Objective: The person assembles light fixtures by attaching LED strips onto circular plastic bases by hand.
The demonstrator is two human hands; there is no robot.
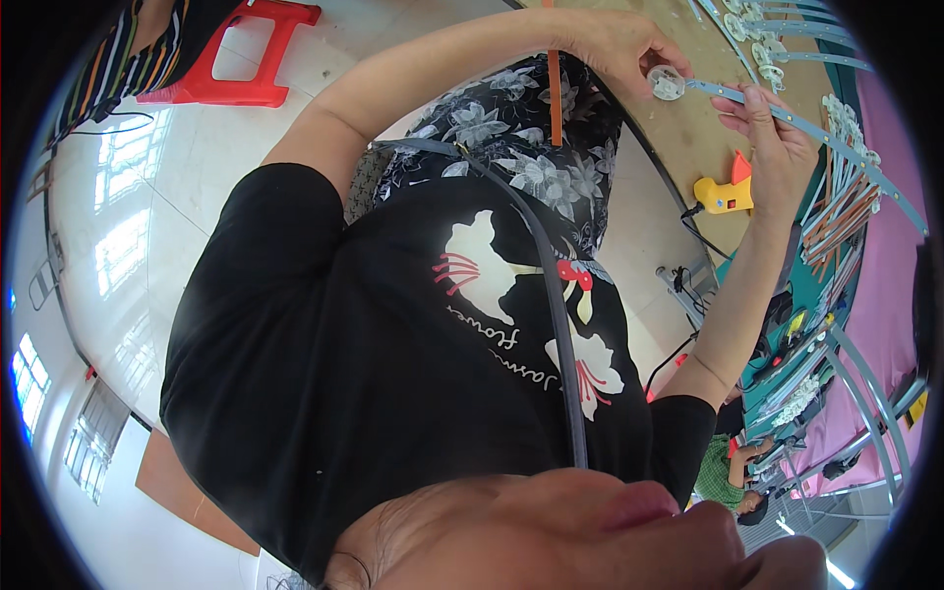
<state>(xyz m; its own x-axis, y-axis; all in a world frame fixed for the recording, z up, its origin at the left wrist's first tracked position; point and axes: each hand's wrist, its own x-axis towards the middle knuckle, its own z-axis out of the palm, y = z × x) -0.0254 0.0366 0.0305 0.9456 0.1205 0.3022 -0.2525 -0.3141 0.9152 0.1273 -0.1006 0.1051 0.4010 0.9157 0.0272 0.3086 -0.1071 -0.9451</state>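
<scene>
My left hand reaches out over the table, its fingers closed on the edge of a small clear round plastic disc. The disc sits at the end of a long pale blue strip dotted with light spots. A short way along that strip, my right hand pinches it between thumb and fingers. Past this hand the strip runs on toward the right rim. On the table near my right wrist lies a yellow hot glue gun with an orange-red tip.
Similar strips with clear discs lie at the tan tabletop's far side. Bundled brown and white sticks rest on green and pink cloth at right. A red stool and a person in stripes are upper left; another person in green is lower right.
</scene>
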